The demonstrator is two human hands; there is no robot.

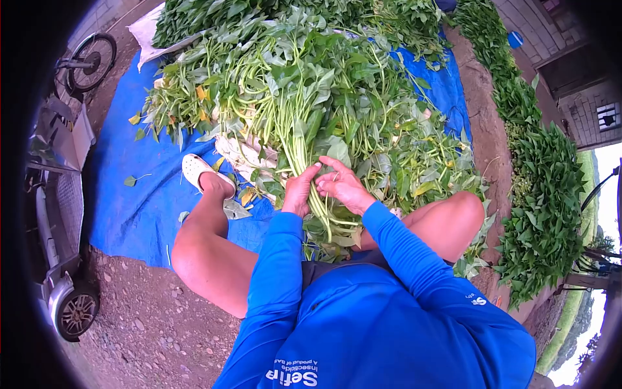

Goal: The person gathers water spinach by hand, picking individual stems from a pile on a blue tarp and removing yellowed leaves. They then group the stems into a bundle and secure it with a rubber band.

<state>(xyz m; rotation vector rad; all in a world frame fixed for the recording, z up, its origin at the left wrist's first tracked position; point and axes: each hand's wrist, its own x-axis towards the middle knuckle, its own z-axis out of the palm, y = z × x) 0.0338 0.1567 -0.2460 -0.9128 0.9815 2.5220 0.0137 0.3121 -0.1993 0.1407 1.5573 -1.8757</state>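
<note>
A bunch of leafy greens that looks like water spinach [297, 139] lies with its long pale stems toward me and its leaves pointing away. My left hand [299, 193] is closed around the stems near their cut ends, thumb on top. From the other side, my right hand [343, 188] has its fingers bent against the same stems, the index finger reaching toward the left thumb. Stem ends [324, 220] stick out below both hands, over my lap. Loose greens [389, 129] surround the bunch.
A blue tarp [136, 201] lies under the heap, with pale sacking [243, 155] among the greens. Leafy bundles [541, 201] line the right side. A bicycle wheel [92, 63] and a vehicle wheel [76, 313] stand left. My clog-shod foot [202, 172] rests on the tarp.
</note>
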